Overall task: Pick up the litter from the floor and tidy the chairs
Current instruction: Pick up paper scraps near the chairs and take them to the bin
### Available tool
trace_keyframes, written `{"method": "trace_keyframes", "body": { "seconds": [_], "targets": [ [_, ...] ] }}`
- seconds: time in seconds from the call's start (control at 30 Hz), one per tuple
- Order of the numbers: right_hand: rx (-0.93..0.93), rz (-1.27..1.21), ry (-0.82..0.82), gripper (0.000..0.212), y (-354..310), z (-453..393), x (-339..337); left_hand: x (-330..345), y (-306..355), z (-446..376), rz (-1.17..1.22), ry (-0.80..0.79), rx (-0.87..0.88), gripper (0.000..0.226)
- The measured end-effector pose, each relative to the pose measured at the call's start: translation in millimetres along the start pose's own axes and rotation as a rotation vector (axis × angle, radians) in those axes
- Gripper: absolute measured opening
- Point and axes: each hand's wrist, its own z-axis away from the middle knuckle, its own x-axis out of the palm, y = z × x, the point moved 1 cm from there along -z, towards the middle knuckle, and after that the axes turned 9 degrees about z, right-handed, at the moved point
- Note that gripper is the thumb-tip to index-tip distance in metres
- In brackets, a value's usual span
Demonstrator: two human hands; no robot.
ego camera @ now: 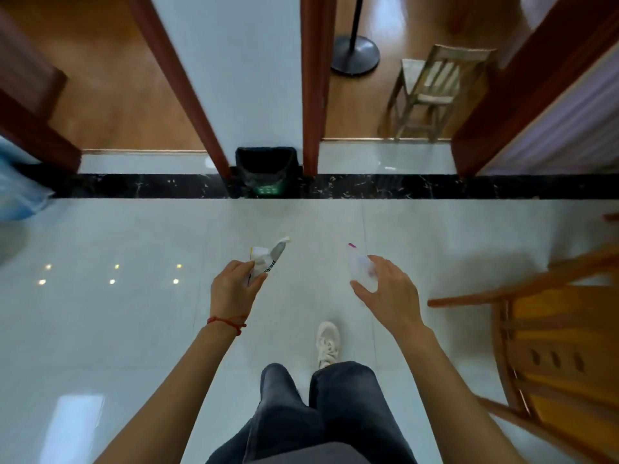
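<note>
We have litter in both hands: our left hand (234, 288) pinches a crumpled white wrapper (266, 259), our right hand (385, 291) curls round a clear plastic bag (360, 267). The black bin (266, 169) stands ahead against the wall, so binning remains, and the wooden armchair (549, 333) at right looks untidied.

Both arms outstretched, left hand (234, 286) gripping, right hand (385, 289) pinching

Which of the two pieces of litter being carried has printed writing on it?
The crumpled white wrapper gripped in the left hand: it shows dark print and a yellow edge. The clear plastic piece in the right hand is see-through with only a pink tip.
</note>
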Motion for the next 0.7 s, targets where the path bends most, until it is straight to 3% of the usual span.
{"method": "trace_keyframes", "body": {
  "seconds": [0.3,0.7],
  "targets": [
    [-0.091,-0.008,-0.077,0.049,-18,-128,-10,-5,15,-95,-0.030,0.123,-0.024,0.020],
    [-0.055,0.019,-0.104,0.050,-87,-308,22,-22,-45,-288,0.010,0.106,-0.052,0.018]
  ]
}}
